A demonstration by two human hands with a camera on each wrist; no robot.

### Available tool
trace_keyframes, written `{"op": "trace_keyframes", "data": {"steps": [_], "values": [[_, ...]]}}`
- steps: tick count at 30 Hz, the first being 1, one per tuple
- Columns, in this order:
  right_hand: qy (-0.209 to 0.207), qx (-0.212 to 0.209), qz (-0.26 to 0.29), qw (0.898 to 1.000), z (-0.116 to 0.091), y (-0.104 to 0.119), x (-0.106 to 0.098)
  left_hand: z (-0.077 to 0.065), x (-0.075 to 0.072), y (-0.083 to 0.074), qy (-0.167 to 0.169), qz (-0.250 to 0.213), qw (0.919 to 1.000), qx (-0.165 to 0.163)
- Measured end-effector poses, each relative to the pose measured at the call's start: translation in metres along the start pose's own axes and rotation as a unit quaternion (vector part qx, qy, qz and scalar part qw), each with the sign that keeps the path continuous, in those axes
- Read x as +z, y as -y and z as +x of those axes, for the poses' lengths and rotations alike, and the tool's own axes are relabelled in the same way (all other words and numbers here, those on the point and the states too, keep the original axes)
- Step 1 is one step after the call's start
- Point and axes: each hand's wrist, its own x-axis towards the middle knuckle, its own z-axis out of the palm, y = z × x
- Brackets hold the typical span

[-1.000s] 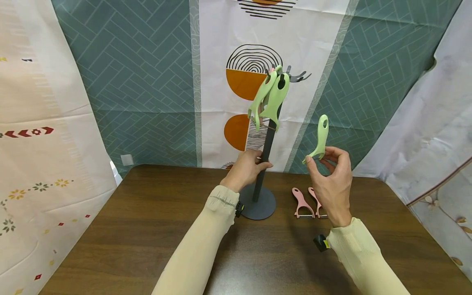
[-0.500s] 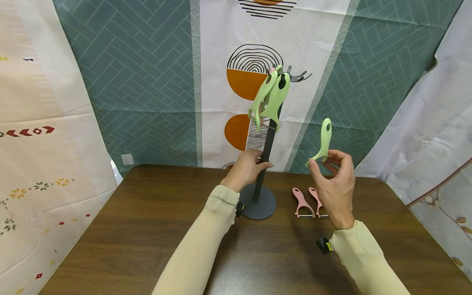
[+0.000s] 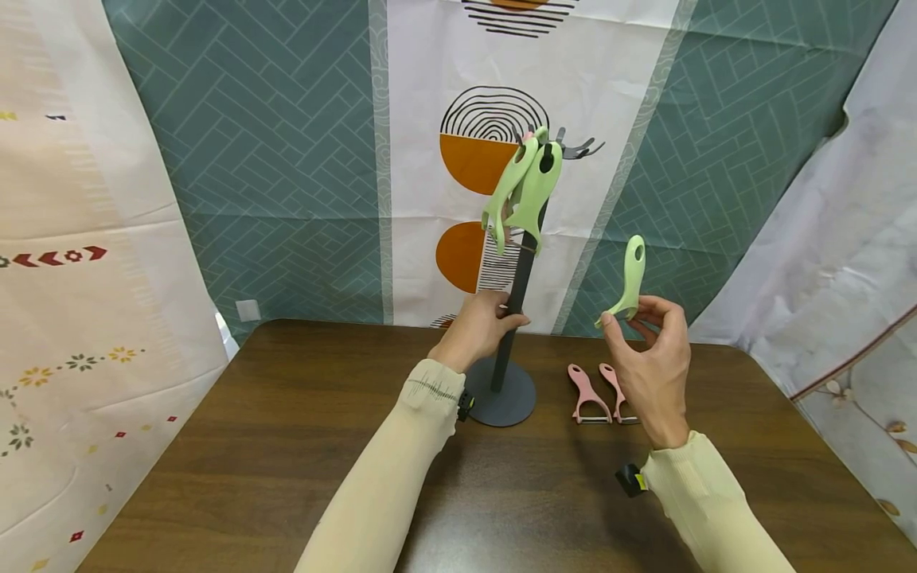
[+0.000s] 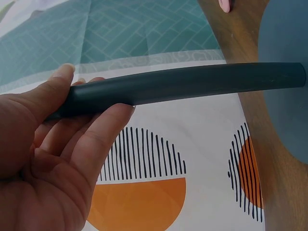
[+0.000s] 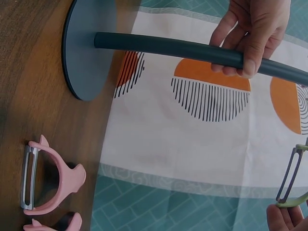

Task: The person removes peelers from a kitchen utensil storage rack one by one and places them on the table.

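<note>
two arms in pale yellow sleeves reach forward over the brown table [image 3: 286, 446]. the left arm slants up from the bottom edge toward the middle, and its left hand [image 3: 474, 330] is wrapped round the dark pole [image 3: 521, 278] of a stand, above the round grey base [image 3: 516, 402]; the left wrist view shows the thumb on one side of the pole and the fingers curled beneath it. the right arm comes in from the lower right corner, wrist raised, and the right hand [image 3: 653, 362] is held up above the table, well apart from the stand, thumb and fingertips pinching one green peeler [image 3: 634, 274] by its blade end, so that the handle with its hole points upward, slightly tilted. counting the rest: two green peelers [image 3: 540, 187] can be made out hanging from the top of the stand, blade ends down, and bits of pink show behind them, too hidden to count. on the right side of the stand's top, bare prongs of a dark hook [image 3: 582, 150] stick out. two pink peelers [image 3: 586, 391] lie side by side on the table to the right of the base, handles pointing away from the person, the farther-right one partly hidden by the right hand.
</note>
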Motion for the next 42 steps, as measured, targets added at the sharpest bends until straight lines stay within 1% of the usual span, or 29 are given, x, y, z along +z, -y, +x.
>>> {"op": "trace_keyframes", "data": {"steps": [8, 18, 23, 35, 42], "values": [[-0.002, 0.009, 0.005, 1.000, -0.002, -0.003, 0.000, 0.000, -0.001, -0.001, 0.003, 0.000, 1.0000, 0.000], [0.007, 0.018, -0.003, 1.000, -0.006, -0.010, 0.001, -0.001, 0.000, 0.000, 0.005, -0.010, 0.9999, -0.004], [0.006, 0.026, -0.008, 1.000, -0.007, -0.011, 0.000, -0.001, -0.001, 0.000, 0.004, -0.007, 1.0000, 0.000], [0.005, 0.022, -0.017, 1.000, -0.010, -0.014, -0.003, 0.000, -0.001, 0.000, 0.002, -0.001, 1.0000, 0.002], [0.008, 0.025, -0.019, 0.999, -0.010, -0.016, -0.004, 0.000, 0.000, 0.000, 0.004, -0.007, 1.0000, -0.001]]}}
